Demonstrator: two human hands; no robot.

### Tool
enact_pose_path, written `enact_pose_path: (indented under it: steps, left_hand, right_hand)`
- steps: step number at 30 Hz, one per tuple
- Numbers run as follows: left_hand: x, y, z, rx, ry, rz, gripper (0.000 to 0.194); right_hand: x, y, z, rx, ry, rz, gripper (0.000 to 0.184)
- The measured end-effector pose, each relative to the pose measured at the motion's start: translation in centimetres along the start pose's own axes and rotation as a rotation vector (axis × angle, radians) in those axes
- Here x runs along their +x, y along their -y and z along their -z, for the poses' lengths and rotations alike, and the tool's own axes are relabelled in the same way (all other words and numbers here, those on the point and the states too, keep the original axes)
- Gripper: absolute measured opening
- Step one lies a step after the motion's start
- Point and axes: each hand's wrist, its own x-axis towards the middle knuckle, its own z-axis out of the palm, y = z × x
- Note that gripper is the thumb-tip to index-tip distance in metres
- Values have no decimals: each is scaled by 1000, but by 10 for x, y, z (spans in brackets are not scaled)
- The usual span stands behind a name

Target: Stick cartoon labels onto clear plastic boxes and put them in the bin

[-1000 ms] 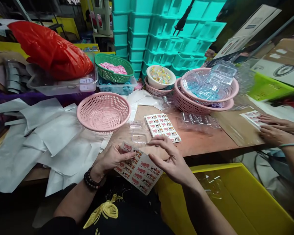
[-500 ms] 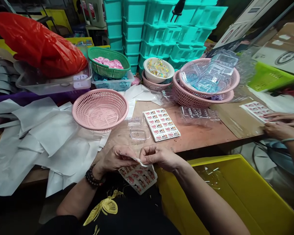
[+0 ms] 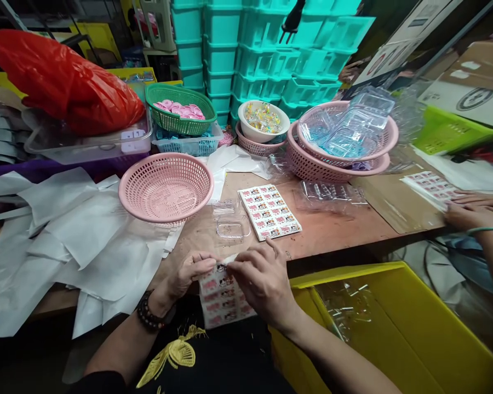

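Observation:
My left hand [image 3: 187, 273] and my right hand [image 3: 259, 276] both pinch the top edge of a sticker sheet [image 3: 224, 298] with pink and black printed labels, held at the near table edge over my lap. The fingers of both hands are closed on the sheet's upper rim. Just beyond them on the wooden table lies a small open clear plastic case [image 3: 230, 221]. A second sticker sheet [image 3: 269, 210] lies flat beside that case. An empty pink basket [image 3: 166, 187] stands to the left of the case.
White backing papers [image 3: 78, 241] cover the left of the table. A yellow bin [image 3: 394, 328] sits at lower right. Pink baskets with clear cases [image 3: 345, 139], a bowl of sweets [image 3: 263, 120] and a green basket [image 3: 179, 109] stand behind. Another person's hands [image 3: 472, 210] rest on a sticker sheet at right.
The sheet was tilted flat toward me, then both hands closed on its top edge. It now hangs lower over my lap, with my right hand covering more of it.

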Motion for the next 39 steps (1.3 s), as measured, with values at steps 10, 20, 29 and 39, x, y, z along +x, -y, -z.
enact_pose_path:
  steps: [10, 20, 29, 39]
  left_hand:
    - [24, 0, 11, 158, 1, 170, 45]
    - [23, -21, 38, 690, -46, -282, 16]
    - [50, 6, 39, 400, -29, -22, 65]
    - [59, 8, 5, -245, -2, 78, 49]
  right_hand:
    - [-39, -8, -11, 64, 135, 430, 27]
    - [19, -96, -45, 176, -115, -638, 74]
    - [-2, -79, -69, 204, -399, -465, 79]
    - [-10, -71, -49, 306, -387, -275, 59]
